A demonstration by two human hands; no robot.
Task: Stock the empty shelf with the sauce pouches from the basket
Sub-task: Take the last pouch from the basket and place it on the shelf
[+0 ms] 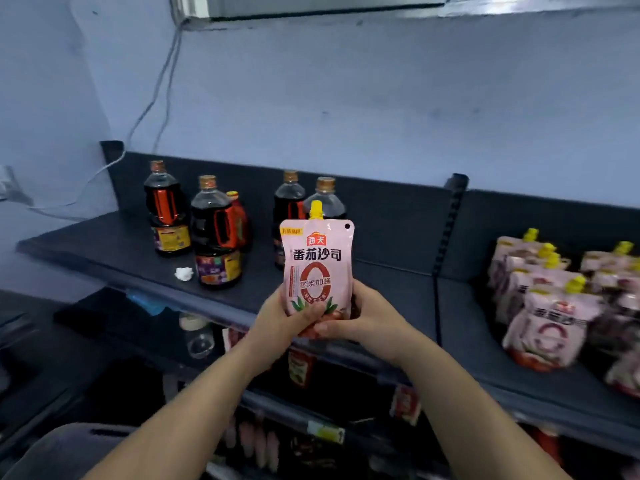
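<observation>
one head-worn wide-angle view, looking forward and a little down at a dark shelf [398, 271] and facing the pale wall [381, 109] behind it, with straight lines bowed toward the frame edges. close range, within the person's reach: both forearms enter from the bottom edge and meet at centre, left hand [277, 317] and right hand [370, 320] around a sauce pouch [317, 268] held upright, front-on to the lens. shelf runs upper left to lower right, dark bottles [194, 223] left of centre, stocked pouches [547, 299] blurred at the right edge, lower shelves [277, 410] dim beneath the arms.
</observation>
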